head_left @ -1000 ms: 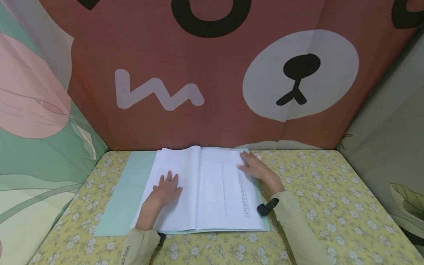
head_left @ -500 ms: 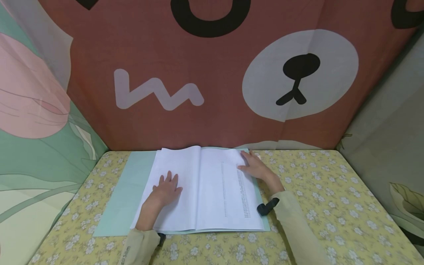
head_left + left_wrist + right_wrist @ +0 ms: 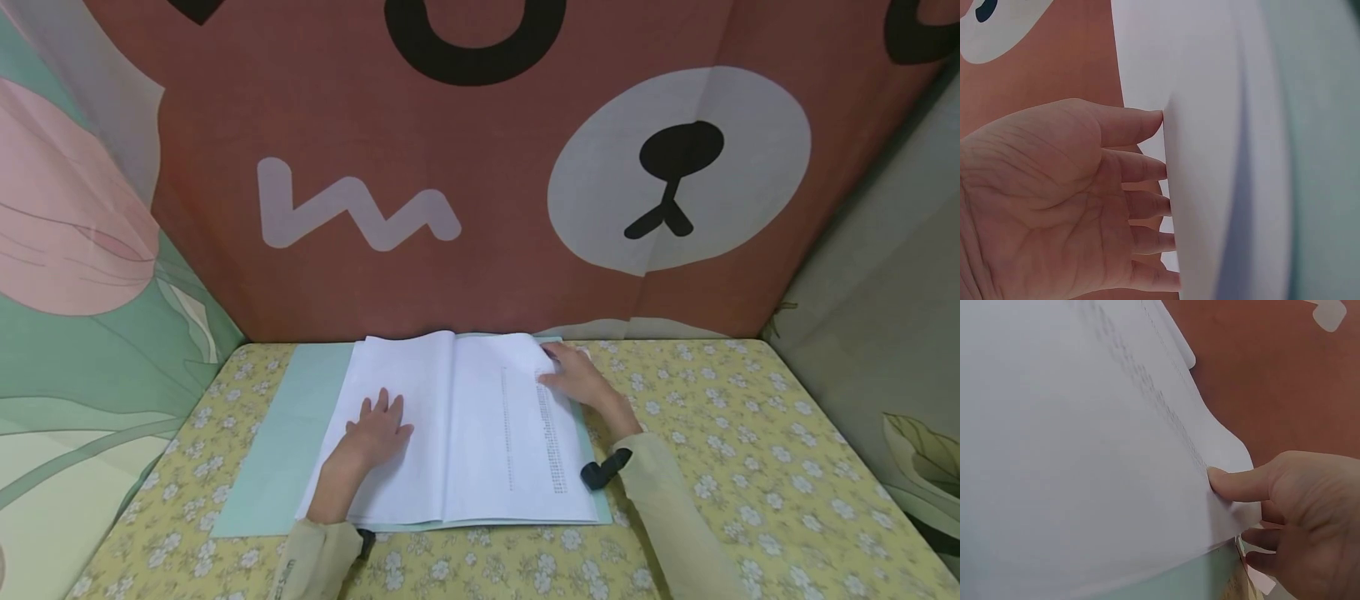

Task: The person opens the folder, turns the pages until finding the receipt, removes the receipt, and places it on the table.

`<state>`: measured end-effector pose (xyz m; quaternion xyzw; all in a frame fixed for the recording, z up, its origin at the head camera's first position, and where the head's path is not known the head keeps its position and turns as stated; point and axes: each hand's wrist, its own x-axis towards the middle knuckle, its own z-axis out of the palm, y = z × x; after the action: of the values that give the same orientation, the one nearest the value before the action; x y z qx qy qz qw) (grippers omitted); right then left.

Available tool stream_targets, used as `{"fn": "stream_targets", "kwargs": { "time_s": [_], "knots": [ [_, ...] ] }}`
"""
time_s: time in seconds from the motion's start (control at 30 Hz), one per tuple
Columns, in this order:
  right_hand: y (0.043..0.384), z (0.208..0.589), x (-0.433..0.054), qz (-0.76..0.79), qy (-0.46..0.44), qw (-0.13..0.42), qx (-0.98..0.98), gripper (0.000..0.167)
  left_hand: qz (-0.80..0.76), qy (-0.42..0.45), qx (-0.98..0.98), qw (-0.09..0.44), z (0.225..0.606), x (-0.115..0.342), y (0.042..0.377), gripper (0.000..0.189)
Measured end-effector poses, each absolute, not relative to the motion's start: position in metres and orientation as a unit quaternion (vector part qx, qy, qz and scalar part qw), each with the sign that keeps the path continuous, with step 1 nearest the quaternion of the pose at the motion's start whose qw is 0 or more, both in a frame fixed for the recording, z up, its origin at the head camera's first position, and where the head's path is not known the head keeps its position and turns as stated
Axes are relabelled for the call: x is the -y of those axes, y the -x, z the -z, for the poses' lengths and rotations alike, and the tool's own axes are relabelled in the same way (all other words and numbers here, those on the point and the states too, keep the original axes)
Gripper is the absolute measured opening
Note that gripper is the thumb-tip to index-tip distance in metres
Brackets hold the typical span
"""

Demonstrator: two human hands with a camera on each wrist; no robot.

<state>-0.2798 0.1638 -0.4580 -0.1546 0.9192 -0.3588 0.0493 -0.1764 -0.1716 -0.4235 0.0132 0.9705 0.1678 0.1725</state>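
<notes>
A stapled-looking stack of white sheets lies spread in a mint green folder. On the plain left page my left hand rests with fingers spread; in the left wrist view its straight fingertips touch the paper. Two columns of small print run down the right page. At that page's far right corner, my right hand pinches the paper. The right wrist view shows the thumb on top of the page and the fingers at its edge, with the corner bent up.
The folder lies on a table with a yellow flowered cloth. Behind it stands a reddish-brown fabric backdrop with a bear's face. A small pinkish piece shows by the right fingers. Black straps sit at the cuffs.
The right hand's fingers have drawn in at the page corner, and the corner now bends up, baring more of the green folder behind it. The left hand has stayed put.
</notes>
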Motion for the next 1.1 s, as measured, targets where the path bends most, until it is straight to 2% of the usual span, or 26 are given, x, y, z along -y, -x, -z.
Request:
{"fn": "stream_targets", "kwargs": {
  "time_s": [0.43,0.67,0.8,0.93,1.1],
  "knots": [
    [0.28,0.458,-0.16,0.403,0.126,-0.036,-0.906,0.037,-0.169,-0.015,-0.97,0.173,0.423,0.172,0.175,0.06],
    [0.279,0.452,-0.157,0.45,0.084,-0.05,-0.888,0.03,-0.167,-0.015,-0.971,0.171,0.423,0.173,0.175,0.06],
    [0.28,0.45,-0.157,0.48,0.056,-0.09,-0.871,0.025,-0.167,-0.014,-0.971,0.171,0.423,0.173,0.175,0.06],
    [0.282,0.451,-0.159,0.521,0.013,-0.118,-0.845,0.026,-0.167,-0.013,-0.971,0.169,0.423,0.173,0.174,0.06],
    [0.283,0.451,-0.16,0.556,-0.023,-0.103,-0.825,0.034,-0.165,-0.012,-0.971,0.171,0.423,0.172,0.175,0.06]
  ]
}}
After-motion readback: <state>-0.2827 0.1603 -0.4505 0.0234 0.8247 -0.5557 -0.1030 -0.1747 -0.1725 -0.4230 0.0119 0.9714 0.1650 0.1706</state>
